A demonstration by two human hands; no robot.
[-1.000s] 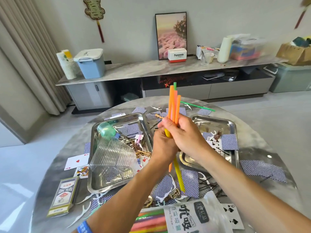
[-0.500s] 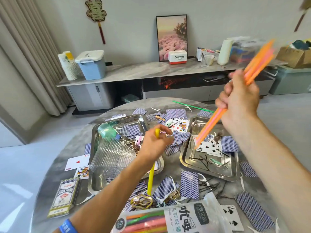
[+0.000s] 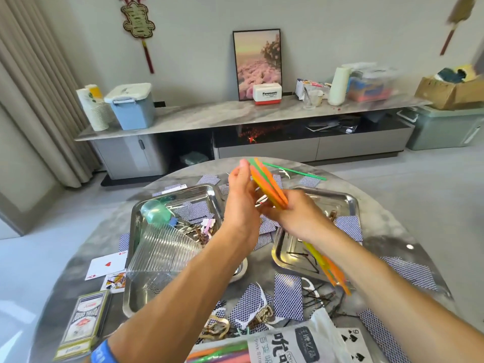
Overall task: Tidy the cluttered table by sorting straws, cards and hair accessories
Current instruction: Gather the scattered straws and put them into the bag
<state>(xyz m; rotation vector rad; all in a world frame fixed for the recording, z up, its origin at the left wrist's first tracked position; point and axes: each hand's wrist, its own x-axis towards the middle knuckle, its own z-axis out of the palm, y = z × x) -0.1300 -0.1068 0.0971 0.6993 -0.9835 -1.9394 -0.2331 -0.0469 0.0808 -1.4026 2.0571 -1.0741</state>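
Head view: bundle of straws [image 3: 269, 187] clamped in the right hand [image 3: 296, 216], top ends fanned up beside the left hand [image 3: 239, 203], bottom ends poking out under the right wrist, above the right tray [image 3: 351, 203]. Left hand flat-ish, fingers straight, palm close against the fanned tops, gripping nothing as far as can be seen. Looks like squaring up the bundle.

Risks from here: uneven fan, so one firm tap could shoot a straw out the bottom and straight into that tray's hairpins. Grip sits mid-length with both ends loose, so easy to twist and splay. Bit of motion blur too, so hard to say how tight that hold really is.

Just below the hands: playing cards [image 3: 288, 296] face down, black hairpins [image 3: 323, 301], gold hair clip [image 3: 217, 327]. Nearest the body, straw bag [image 3: 290, 344], probably the destination; floppy mouth, could snag the staggered ends. Left of the left forearm, clear cups [image 3: 162, 254] lying in the left tray [image 3: 136, 297], easily bumped by an elbow. Beyond the hands, lone green straw [image 3: 296, 171] not yet collected.
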